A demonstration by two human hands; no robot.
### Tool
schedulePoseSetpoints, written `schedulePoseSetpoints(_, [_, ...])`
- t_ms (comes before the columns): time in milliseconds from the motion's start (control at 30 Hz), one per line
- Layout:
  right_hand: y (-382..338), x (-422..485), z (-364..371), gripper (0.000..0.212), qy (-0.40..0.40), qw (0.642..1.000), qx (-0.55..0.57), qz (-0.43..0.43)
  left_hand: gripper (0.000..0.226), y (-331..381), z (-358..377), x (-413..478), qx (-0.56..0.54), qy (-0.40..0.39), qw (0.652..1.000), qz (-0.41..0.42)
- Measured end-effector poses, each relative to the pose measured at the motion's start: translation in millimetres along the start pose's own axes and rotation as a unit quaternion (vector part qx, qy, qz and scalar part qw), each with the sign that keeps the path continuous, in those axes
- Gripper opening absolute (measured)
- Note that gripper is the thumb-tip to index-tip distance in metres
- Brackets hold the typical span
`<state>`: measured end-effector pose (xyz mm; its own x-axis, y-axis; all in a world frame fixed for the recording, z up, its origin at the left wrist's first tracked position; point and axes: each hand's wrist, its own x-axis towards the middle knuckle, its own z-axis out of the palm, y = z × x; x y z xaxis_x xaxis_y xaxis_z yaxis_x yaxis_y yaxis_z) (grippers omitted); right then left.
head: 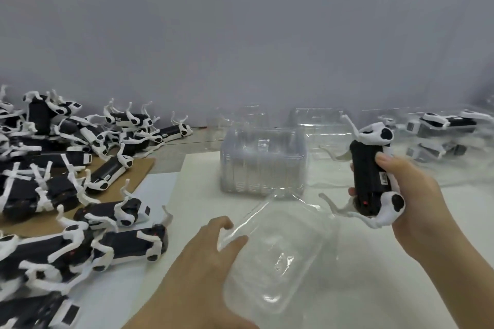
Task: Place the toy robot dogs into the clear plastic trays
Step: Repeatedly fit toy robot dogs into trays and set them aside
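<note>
My right hand (417, 195) grips a black and white toy robot dog (370, 176) upright above the table, its white legs sticking out to the left. A clear plastic tray (278, 256) lies in front of me, and my left hand (211, 256) holds its left edge between thumb and fingers. The tray has nothing in it. A large heap of toy robot dogs (53, 189) covers the left side of the table.
A stack of clear trays (263, 163) stands at the table's middle, with more clear trays (318, 120) behind it. Trays holding dogs (443, 125) sit at the far right. Brown cardboard (139, 168) lies under the heap. A grey wall closes the back.
</note>
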<state>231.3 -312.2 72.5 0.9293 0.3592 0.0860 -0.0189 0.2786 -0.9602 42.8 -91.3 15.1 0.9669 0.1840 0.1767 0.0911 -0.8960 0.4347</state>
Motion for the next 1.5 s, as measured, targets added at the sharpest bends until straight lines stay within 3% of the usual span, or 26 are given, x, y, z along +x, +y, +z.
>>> schedulePoseSetpoints(67, [3, 0, 0, 0.038, 0.000, 1.000, 0.004, 0.007, 0.071, 24, 2, -9, 0.056, 0.028, 0.998, 0.012])
schedulePoseSetpoints(167, [4, -2, -2, 0.040, 0.004, 1.000, -0.007, 0.013, 0.077, 31, 5, -29, 0.047, 0.101, 0.986, 0.123])
schedulePoseSetpoints(267, [2, -4, -4, 0.023, -0.021, 0.999, -0.025, -0.007, 0.053, 16, -7, -20, 0.046, 0.112, 0.964, 0.235])
schedulePoseSetpoints(300, [2, -4, -5, 0.017, -0.033, 0.999, -0.035, -0.018, 0.060, 8, -9, -13, 0.066, 0.116, 0.959, 0.251])
schedulePoseSetpoints(400, [2, -1, -4, 0.010, -0.087, 0.993, -0.064, -0.037, 0.100, -10, -7, 9, 0.023, 0.050, 0.983, 0.175])
schedulePoseSetpoints(433, [3, 1, -2, 0.019, -0.104, 0.991, -0.072, -0.037, 0.106, -12, -3, 14, -0.021, 0.037, 0.990, 0.136])
schedulePoseSetpoints(500, [4, 8, 2, 0.043, -0.145, 0.986, -0.084, -0.026, 0.108, -19, 8, 23, -0.105, 0.030, 0.991, 0.076])
schedulePoseSetpoints(600, [6, 20, 14, 0.044, -0.210, 0.969, -0.133, 0.001, 0.096, -24, 24, 29, -0.141, 0.052, 0.988, 0.044])
schedulePoseSetpoints(700, [9, 31, 27, 0.031, -0.245, 0.934, -0.258, -0.039, 0.110, -24, 31, 31, -0.159, 0.054, 0.985, 0.033])
schedulePoseSetpoints(767, [10, 36, 35, 0.045, -0.281, 0.896, -0.341, -0.051, 0.121, -26, 33, 33, -0.189, 0.057, 0.980, 0.008])
schedulePoseSetpoints(833, [10, 39, 46, 0.053, -0.323, 0.828, -0.454, -0.061, 0.126, -30, 35, 34, -0.236, 0.051, 0.970, -0.021])
schedulePoseSetpoints(900, [13, 41, 53, 0.047, -0.354, 0.759, -0.540, -0.087, 0.131, -33, 36, 35, -0.267, 0.045, 0.962, -0.032])
schedulePoseSetpoints(967, [17, 41, 59, 0.043, -0.367, 0.714, -0.587, -0.104, 0.139, -36, 38, 35, -0.284, 0.042, 0.957, -0.039])
schedulePoseSetpoints(1067, [21, 40, 62, 0.047, -0.362, 0.675, -0.632, -0.117, 0.141, -37, 39, 34, -0.295, 0.043, 0.953, -0.045])
schedulePoseSetpoints(1167, [26, 41, 60, 0.053, -0.343, 0.614, -0.682, -0.198, 0.138, -38, 40, 34, -0.296, 0.046, 0.953, -0.043])
schedulePoseSetpoints(1200, [27, 41, 59, 0.054, -0.345, 0.612, -0.680, -0.212, 0.138, -39, 41, 34, -0.298, 0.045, 0.953, -0.043])
schedulePoseSetpoints(1367, [35, 45, 57, 0.055, -0.370, 0.670, -0.622, -0.166, 0.135, -38, 38, 35, -0.330, 0.018, 0.944, -0.027])
schedulePoseSetpoints(1433, [41, 44, 58, 0.055, -0.383, 0.655, -0.627, -0.177, 0.134, -36, 36, 35, -0.339, 0.008, 0.941, -0.020])
schedulePoseSetpoints(1500, [48, 44, 58, 0.053, -0.386, 0.617, -0.649, -0.223, 0.132, -36, 36, 35, -0.340, 0.008, 0.940, -0.014])
